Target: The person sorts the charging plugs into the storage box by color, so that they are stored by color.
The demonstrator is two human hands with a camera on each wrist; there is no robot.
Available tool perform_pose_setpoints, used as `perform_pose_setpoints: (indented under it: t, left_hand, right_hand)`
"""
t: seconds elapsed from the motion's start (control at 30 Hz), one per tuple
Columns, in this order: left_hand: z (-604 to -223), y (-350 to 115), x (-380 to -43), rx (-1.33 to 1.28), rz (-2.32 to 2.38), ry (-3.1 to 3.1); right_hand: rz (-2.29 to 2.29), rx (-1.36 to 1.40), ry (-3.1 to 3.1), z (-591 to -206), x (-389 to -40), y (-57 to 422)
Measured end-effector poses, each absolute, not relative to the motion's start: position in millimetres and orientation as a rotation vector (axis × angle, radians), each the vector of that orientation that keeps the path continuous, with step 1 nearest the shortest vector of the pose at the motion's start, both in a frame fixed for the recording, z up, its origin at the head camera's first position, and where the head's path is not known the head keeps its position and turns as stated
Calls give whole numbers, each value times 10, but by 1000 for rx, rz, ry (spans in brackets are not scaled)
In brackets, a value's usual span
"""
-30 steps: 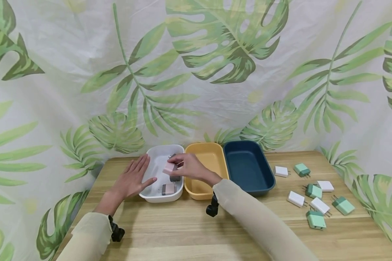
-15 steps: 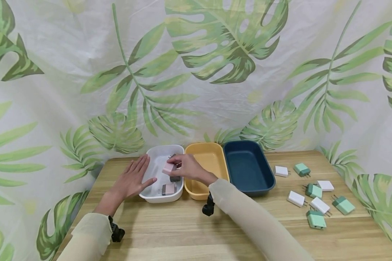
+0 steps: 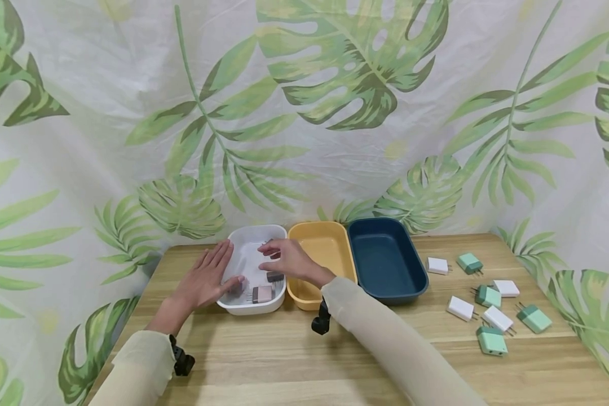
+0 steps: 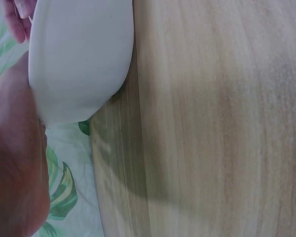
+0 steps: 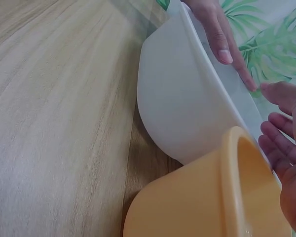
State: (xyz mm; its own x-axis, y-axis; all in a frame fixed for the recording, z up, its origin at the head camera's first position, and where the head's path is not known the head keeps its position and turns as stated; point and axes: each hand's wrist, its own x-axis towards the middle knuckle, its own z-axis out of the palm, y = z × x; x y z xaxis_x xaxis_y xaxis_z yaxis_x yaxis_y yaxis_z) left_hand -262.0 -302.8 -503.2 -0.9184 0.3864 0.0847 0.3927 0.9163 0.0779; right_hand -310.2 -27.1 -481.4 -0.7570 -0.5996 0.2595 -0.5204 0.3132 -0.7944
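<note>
Several pink-and-dark-grey charger plugs lie in the white bin (image 3: 251,234). One plug (image 3: 264,294) rests near its front wall, and a dark one (image 3: 274,277) sits at the right wall. A third shows partly beside the left thumb. My left hand (image 3: 205,282) lies with straight fingers along the bin's left rim, thumb reaching over the inside. Above the bin's right side hovers my right hand (image 3: 294,262), its thumb and fingers apart and nothing between them. In the right wrist view, the right hand's fingers (image 5: 281,143) are above the white bin's edge.
A yellow bin (image 3: 325,239) touches the white one's right side, and a dark blue bin (image 3: 385,259) stands beyond it. Several white plugs (image 3: 460,308) and green plugs (image 3: 491,341) are scattered on the wooden table (image 3: 264,361) at right. A leaf-patterned cloth (image 3: 335,169) hangs behind.
The pink-and-grey plug pinched by my right hand has been let go, and a plug now shows by the left thumb. The right fingers have spread; the left hand stays put.
</note>
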Motion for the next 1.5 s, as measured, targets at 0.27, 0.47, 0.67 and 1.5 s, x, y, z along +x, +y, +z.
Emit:
perform_pose_setpoints:
  t: [0.27,0.47,0.67,1.5]
  left_hand:
    - [-5022,-3022,-2610,-602,-137,-3014]
    - [-5017,-3014,-2592,-604,-132,-3013]
    - [-4990,-3022,-2588,-609,-115,-3006]
    - [-4803,-2537,-2622,-723,-200,-2993]
  right_hand:
    - [-1465,-1098,2443,-4800,-3098,-195]
    - [-1452,-1139,2448,-4775,-3081,-89]
    - [-1485,-1133,2422,-4720,-3066,43]
    - [-1249,-1194,2502,-4410,-2820,877]
